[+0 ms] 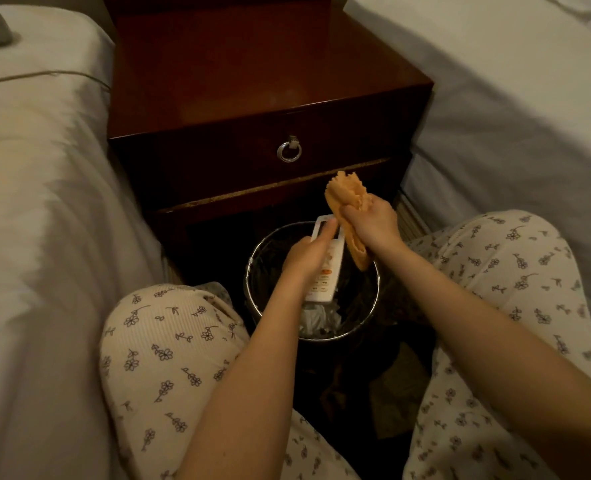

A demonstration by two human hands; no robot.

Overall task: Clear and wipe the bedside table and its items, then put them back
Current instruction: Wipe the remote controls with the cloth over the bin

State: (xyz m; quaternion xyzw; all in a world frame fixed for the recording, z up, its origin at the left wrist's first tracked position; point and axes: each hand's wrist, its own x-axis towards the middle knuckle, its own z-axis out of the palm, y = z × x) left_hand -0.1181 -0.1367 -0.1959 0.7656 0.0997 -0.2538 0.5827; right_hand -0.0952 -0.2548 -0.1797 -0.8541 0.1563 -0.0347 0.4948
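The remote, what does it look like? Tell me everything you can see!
The remote is slim, white and looks plastic, with a display window at its far end and an orange button among smaller ones lower down. The left hand grips its middle, thumb lying toward the window. It is held face up over the waste bin. The orange cloth in the right hand touches its upper right edge.

- One head-worn wide-angle view, looking forward and steeply down over the person's knees (155, 327).
- The left hand (304, 252) and right hand (373, 225) sit close, mid-frame.
- The surface (252, 74) lies beyond the hands, with a bed (27, 202) outside each hand.
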